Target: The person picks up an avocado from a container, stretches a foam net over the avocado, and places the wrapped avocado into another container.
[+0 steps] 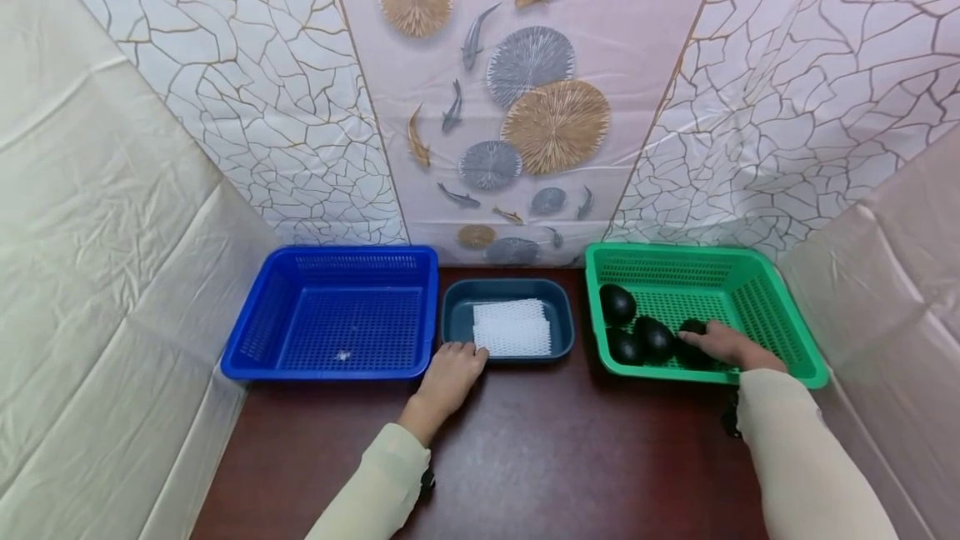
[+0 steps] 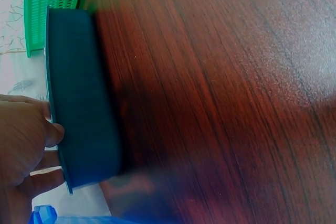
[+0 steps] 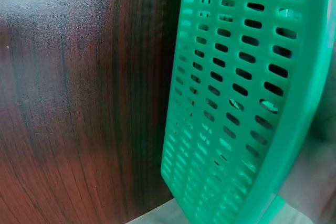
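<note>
My right hand (image 1: 723,343) reaches into the green basket (image 1: 798,340), its fingers and thumb around a black egg-shaped fruit (image 1: 692,350). Beside it in the basket lie several more glossy black fruits (image 1: 654,340), one slightly pear-shaped. At the near left corner of a small dark teal tray (image 1: 566,315), my left hand (image 1: 452,375) holds the rim. From the left wrist view, one fingertip (image 2: 54,135) overlaps the tray's outer side while other fingers pass behind the rim. White foam mesh sleeves (image 1: 513,336) lie stacked in the tray. The right wrist view mostly shows the basket's slotted wall, which hides the fruit.
A blue basket (image 1: 360,315) stands left of the tray, with a small white scrap (image 1: 342,356) on its floor. All three containers stand in a row on the dark brown wooden table (image 1: 540,448). Patterned cloth (image 1: 525,190) hangs behind, and beige cloth (image 1: 112,315) borders both sides.
</note>
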The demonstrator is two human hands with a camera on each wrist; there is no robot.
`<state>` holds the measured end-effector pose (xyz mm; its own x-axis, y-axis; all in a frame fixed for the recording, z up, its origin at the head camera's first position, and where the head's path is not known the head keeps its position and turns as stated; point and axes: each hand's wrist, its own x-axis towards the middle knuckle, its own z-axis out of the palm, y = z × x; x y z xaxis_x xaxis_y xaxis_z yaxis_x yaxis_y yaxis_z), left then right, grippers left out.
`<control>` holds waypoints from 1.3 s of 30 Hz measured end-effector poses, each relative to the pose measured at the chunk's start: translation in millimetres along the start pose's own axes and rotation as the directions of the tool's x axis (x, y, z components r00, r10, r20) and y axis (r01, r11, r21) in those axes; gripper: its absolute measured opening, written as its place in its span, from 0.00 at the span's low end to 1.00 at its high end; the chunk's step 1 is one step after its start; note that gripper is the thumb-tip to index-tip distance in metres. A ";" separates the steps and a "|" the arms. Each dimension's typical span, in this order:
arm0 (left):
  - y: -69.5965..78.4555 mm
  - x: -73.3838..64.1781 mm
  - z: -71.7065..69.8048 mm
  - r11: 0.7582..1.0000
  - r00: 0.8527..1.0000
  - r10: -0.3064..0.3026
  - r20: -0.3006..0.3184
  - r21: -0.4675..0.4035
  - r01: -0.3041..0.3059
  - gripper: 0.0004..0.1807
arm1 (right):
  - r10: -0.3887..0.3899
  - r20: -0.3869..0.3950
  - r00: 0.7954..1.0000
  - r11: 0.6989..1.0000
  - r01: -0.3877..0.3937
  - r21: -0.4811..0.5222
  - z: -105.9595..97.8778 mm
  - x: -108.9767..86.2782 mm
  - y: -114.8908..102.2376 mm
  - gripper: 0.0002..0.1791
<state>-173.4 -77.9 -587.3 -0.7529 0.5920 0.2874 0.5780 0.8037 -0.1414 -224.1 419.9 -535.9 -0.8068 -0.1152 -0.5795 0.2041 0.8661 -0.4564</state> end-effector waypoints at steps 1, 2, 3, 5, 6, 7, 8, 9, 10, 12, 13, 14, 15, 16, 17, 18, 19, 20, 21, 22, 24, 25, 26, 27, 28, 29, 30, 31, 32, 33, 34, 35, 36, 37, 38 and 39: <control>0.1 -0.2 0.6 1.000 1.000 0.000 -0.007 0.003 0.000 0.05 | -0.002 -0.008 1.000 1.000 0.002 0.007 0.2 -0.4 0.7 0.55; 0.2 -0.1 0.9 1.000 1.000 0.000 -0.013 0.005 0.000 0.05 | -0.004 -0.018 1.000 1.000 0.005 0.015 0.4 -0.5 1.8 0.55; 0.2 -0.2 1.3 1.000 1.000 0.001 -0.020 0.007 -0.001 0.05 | -0.009 -0.035 0.999 1.000 0.010 0.024 0.8 -1.0 2.5 0.54; 0.2 -0.2 1.6 1.000 1.000 0.002 -0.026 0.009 -0.001 0.05 | -0.019 -0.066 0.998 0.999 0.022 0.035 1.4 -0.9 4.3 0.54; 0.2 -0.2 1.6 1.000 1.000 0.002 -0.028 0.009 -0.002 0.05 | -0.025 -0.083 0.996 0.999 0.028 0.034 1.8 -0.9 5.0 0.53; 0.2 -0.4 1.7 1.000 1.000 0.003 -0.031 0.009 -0.003 0.05 | -0.034 -0.103 0.994 0.999 0.037 0.025 2.1 -0.6 5.9 0.52; 0.3 -0.3 1.5 1.000 1.000 0.003 -0.028 0.005 -0.002 0.05 | -0.044 -0.123 0.991 0.999 0.046 0.019 2.5 -0.4 6.6 0.51; 0.3 -0.5 1.4 1.000 1.000 0.003 -0.027 0.003 -0.003 0.05 | -0.053 -0.138 0.989 0.998 0.055 0.015 2.8 -0.3 7.1 0.50; 0.4 -0.6 1.1 1.000 1.000 0.002 -0.025 -0.001 -0.002 0.05 | -0.058 -0.149 0.987 0.998 0.061 0.012 3.0 -0.1 7.3 0.48; 0.7 -1.1 1.1 1.000 1.000 0.000 -0.028 -0.004 0.000 0.05 | -0.069 -0.161 0.985 0.997 0.073 0.020 3.1 -0.1 7.0 0.46; 0.9 -1.2 1.1 1.000 1.000 -0.002 -0.028 -0.007 0.001 0.05 | -0.076 -0.164 0.984 0.996 0.081 0.029 3.0 -0.3 6.4 0.45; 1.0 -1.3 1.1 1.000 1.000 -0.004 -0.025 -0.010 0.004 0.05 | -0.080 -0.165 0.983 0.995 0.088 0.045 2.9 -0.7 5.4 0.46; 1.2 -1.4 1.2 1.000 1.000 -0.005 -0.025 -0.009 0.005 0.05 | -0.082 -0.168 0.982 0.994 0.092 0.054 2.7 -0.9 4.4 0.46; 1.4 -1.5 1.4 1.000 1.000 -0.006 -0.024 -0.010 0.006 0.05 | -0.088 -0.175 0.981 0.993 0.100 0.060 2.5 -0.9 3.4 0.47; 1.5 -1.5 1.8 1.000 1.000 -0.007 -0.025 -0.009 0.007 0.05 | -0.096 -0.183 0.978 0.992 0.109 0.060 2.4 -0.9 2.5 0.48; 1.6 -1.4 2.1 1.000 1.000 -0.008 -0.025 -0.006 0.008 0.06 | -0.107 -0.191 0.976 0.991 0.120 0.060 2.2 -1.1 1.4 0.50; 1.8 -1.3 2.2 1.000 1.000 -0.009 -0.020 -0.006 0.009 0.06 | -0.117 -0.200 0.973 0.990 0.131 0.056 2.1 -0.9 0.4 0.51; 1.9 -1.2 2.6 1.000 1.000 -0.010 -0.017 -0.004 0.009 0.06 | -0.129 -0.209 0.969 0.988 0.144 0.056 2.1 -0.8 -0.6 0.50; 2.0 -1.1 2.9 1.000 1.000 -0.009 -0.015 -0.002 0.009 0.06 | -0.141 -0.217 0.966 0.986 0.156 0.054 2.0 -0.6 -1.6 0.50; 2.0 -0.9 3.3 1.000 1.000 -0.009 -0.013 -0.001 0.009 0.06 | -0.151 -0.223 0.963 0.984 0.168 0.057 2.0 -0.6 -2.6 0.50; 1.9 -0.4 3.9 1.000 1.000 -0.008 -0.008 0.000 0.008 0.07 | -0.168 -0.235 0.957 0.980 0.188 0.065 1.8 -0.5 -4.7 0.49; 1.7 -0.1 4.1 1.000 1.000 -0.007 -0.006 0.000 0.007 0.07 | -0.179 -0.243 0.953 0.978 0.200 0.066 1.8 -0.1 -5.8 0.48; 1.4 0.2 4.3 1.000 1.000 -0.007 -0.005 0.000 0.007 0.06 | -0.189 -0.253 0.949 0.975 0.213 0.068 1.7 0.2 -7.2 0.48; 1.1 0.5 4.5 1.000 1.000 -0.007 -0.004 0.001 0.007 0.06 | -0.200 -0.265 0.943 0.972 0.225 0.065 1.5 0.7 -8.6 0.47; 0.8 0.7 4.7 1.000 1.000 -0.007 -0.005 0.000 0.007 0.06 | -0.209 -0.278 0.937 0.970 0.234 0.059 1.4 0.9 -10.4 0.46; 0.6 0.9 4.8 1.000 1.000 -0.007 -0.005 0.001 0.007 0.06 | -0.224 -0.291 0.930 0.967 0.248 0.049 1.2 1.4 -12.1 0.45; 0.3 1.2 4.9 1.000 1.000 -0.007 -0.006 0.001 0.007 0.06 | -0.235 -0.303 0.923 0.965 0.259 0.041 1.1 1.5 -14.2 0.45; 0.1 1.3 5.0 1.000 1.000 -0.007 -0.006 0.000 0.007 0.06 | -0.246 -0.315 0.917 0.963 0.269 0.032 0.9 1.4 -16.8 0.44; 0.0 1.4 5.1 1.000 1.000 -0.007 -0.007 0.000 0.007 0.06 | -0.253 -0.325 0.911 0.961 0.276 0.025 1.0 0.8 -19.9 0.44; -0.2 1.5 5.3 1.000 1.000 -0.007 -0.009 -0.002 0.007 0.06 | -0.258 -0.328 0.909 0.959 0.281 0.024 1.1 -0.2 -22.9 0.44; -0.3 1.5 5.5 1.000 1.000 -0.007 -0.010 -0.004 0.007 0.06 | -0.260 -0.328 0.908 0.958 0.284 0.027 1.3 -1.5 -26.4 0.44; -0.4 1.5 5.7 1.000 1.000 -0.007 -0.010 -0.006 0.007 0.06 | -0.262 -0.328 0.908 0.957 0.287 0.029 1.8 -2.9 -30.1 0.45; -0.4 1.4 6.1 1.000 1.000 -0.007 -0.012 -0.008 0.007 0.07 | -0.260 -0.326 0.909 0.958 0.285 0.030 2.2 -4.9 -34.0 0.46; -0.4 1.3 6.6 1.000 1.000 -0.006 -0.013 -0.010 0.006 0.06 | -0.265 -0.324 0.908 0.957 0.289 0.029 2.9 -6.8 -37.9 0.46; -0.5 1.3 7.1 1.000 1.000 -0.006 -0.014 -0.010 0.006 0.06 | -0.270 -0.321 0.908 0.956 0.293 0.027 3.6 -8.7 -41.6 0.46; -0.5 1.2 7.6 1.000 1.000 -0.006 -0.014 -0.011 0.006 0.06 | -0.278 -0.317 0.907 0.954 0.300 0.024 4.1 -10.3 -45.5 0.46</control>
<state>-176.9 -77.2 -594.1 -0.7518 0.5865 0.3012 0.5772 0.8063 -0.1294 -222.8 379.7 -511.9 -0.9641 -0.1909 -0.1848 -0.0345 0.7795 -0.6254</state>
